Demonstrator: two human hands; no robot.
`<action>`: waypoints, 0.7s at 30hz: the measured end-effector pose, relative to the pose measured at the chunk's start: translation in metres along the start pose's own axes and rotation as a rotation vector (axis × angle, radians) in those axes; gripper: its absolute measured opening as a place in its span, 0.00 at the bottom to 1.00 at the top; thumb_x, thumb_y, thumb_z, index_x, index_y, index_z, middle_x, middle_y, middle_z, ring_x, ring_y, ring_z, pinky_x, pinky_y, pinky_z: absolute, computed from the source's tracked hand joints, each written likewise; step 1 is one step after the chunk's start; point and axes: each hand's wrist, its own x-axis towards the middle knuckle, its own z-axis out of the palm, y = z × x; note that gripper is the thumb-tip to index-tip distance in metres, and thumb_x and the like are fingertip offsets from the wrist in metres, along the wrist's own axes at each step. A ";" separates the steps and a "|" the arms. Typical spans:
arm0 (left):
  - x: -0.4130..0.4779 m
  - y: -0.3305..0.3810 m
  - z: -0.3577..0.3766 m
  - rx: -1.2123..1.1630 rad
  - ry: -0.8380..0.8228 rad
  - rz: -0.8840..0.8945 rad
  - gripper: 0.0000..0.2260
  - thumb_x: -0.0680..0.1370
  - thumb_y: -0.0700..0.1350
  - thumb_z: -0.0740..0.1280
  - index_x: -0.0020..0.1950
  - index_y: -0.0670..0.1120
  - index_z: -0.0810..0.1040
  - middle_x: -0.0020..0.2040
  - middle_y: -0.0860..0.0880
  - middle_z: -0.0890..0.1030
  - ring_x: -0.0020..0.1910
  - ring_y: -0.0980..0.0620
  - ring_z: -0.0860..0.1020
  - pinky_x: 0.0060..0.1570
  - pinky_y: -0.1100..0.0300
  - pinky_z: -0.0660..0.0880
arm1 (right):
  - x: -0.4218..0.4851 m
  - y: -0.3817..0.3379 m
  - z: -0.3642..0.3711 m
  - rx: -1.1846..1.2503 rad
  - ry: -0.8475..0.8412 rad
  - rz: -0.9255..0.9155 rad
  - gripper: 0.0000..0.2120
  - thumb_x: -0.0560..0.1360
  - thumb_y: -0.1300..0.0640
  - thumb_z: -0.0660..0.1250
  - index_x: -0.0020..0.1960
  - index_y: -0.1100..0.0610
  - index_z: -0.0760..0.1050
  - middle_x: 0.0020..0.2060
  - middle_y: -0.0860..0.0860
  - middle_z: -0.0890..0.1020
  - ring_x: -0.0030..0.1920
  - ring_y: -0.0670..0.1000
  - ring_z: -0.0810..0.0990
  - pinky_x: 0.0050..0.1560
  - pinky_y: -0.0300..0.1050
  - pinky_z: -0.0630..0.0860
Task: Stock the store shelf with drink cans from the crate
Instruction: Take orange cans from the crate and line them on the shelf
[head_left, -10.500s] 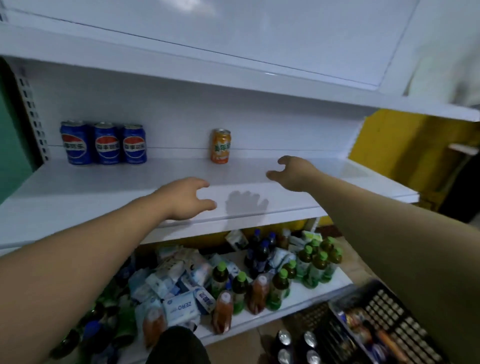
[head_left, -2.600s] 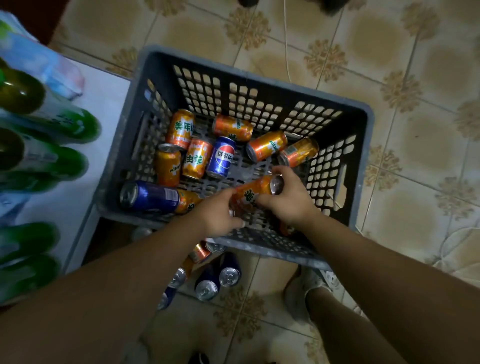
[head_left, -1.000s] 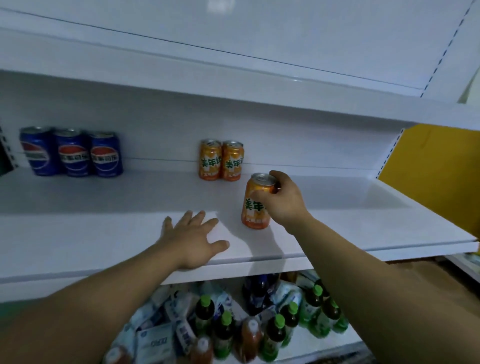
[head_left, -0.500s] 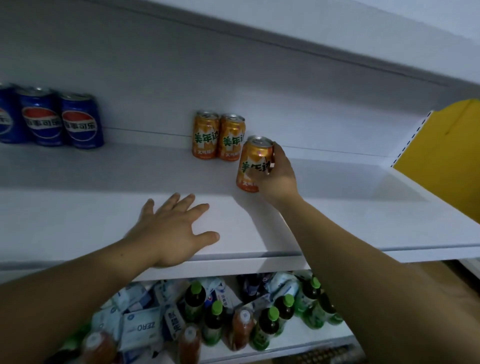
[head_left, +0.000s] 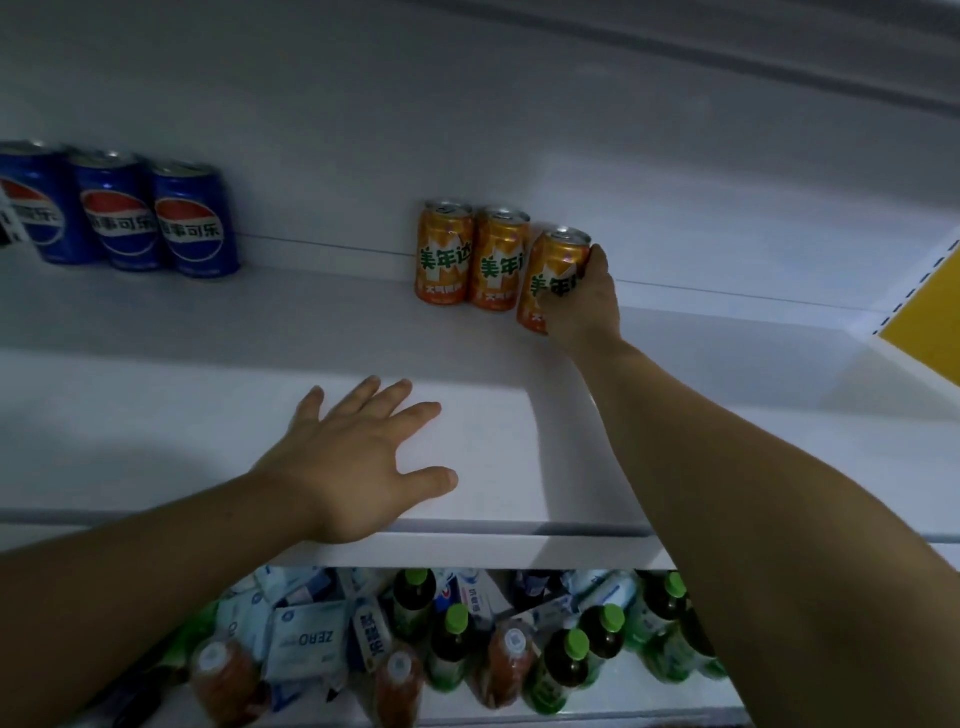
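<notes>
My right hand grips an orange drink can, slightly tilted, right beside two upright orange cans at the back of the white shelf. Whether the held can touches the shelf I cannot tell. Three blue cola cans stand in a row at the back left. My left hand rests flat with spread fingers on the shelf's front part. The crate is out of view.
The shelf below holds green-capped bottles, orange-tinted bottles and white packets. Another white shelf board hangs overhead. A yellow wall shows at the right end.
My right hand has carried the orange can farther back, up against the two standing orange cans. My left hand stays flat on the shelf.
</notes>
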 end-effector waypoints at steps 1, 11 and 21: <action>-0.001 0.000 0.000 0.000 -0.003 0.000 0.36 0.72 0.74 0.45 0.76 0.63 0.40 0.77 0.58 0.37 0.75 0.57 0.35 0.74 0.45 0.36 | 0.000 0.000 0.000 -0.020 0.000 0.007 0.29 0.72 0.58 0.67 0.71 0.53 0.63 0.60 0.55 0.73 0.57 0.56 0.76 0.58 0.54 0.76; 0.001 0.000 0.001 -0.012 -0.004 0.006 0.44 0.62 0.79 0.38 0.75 0.64 0.39 0.76 0.61 0.35 0.75 0.58 0.34 0.73 0.45 0.34 | 0.019 0.007 0.006 -0.102 -0.032 0.029 0.33 0.76 0.55 0.63 0.76 0.49 0.53 0.62 0.54 0.77 0.60 0.57 0.76 0.54 0.49 0.73; 0.000 -0.001 0.001 -0.062 0.017 0.027 0.34 0.74 0.72 0.48 0.76 0.62 0.43 0.78 0.57 0.40 0.76 0.55 0.37 0.73 0.43 0.36 | -0.020 -0.006 -0.036 -0.384 -0.187 0.137 0.40 0.76 0.43 0.65 0.78 0.58 0.49 0.72 0.58 0.66 0.69 0.59 0.69 0.64 0.51 0.68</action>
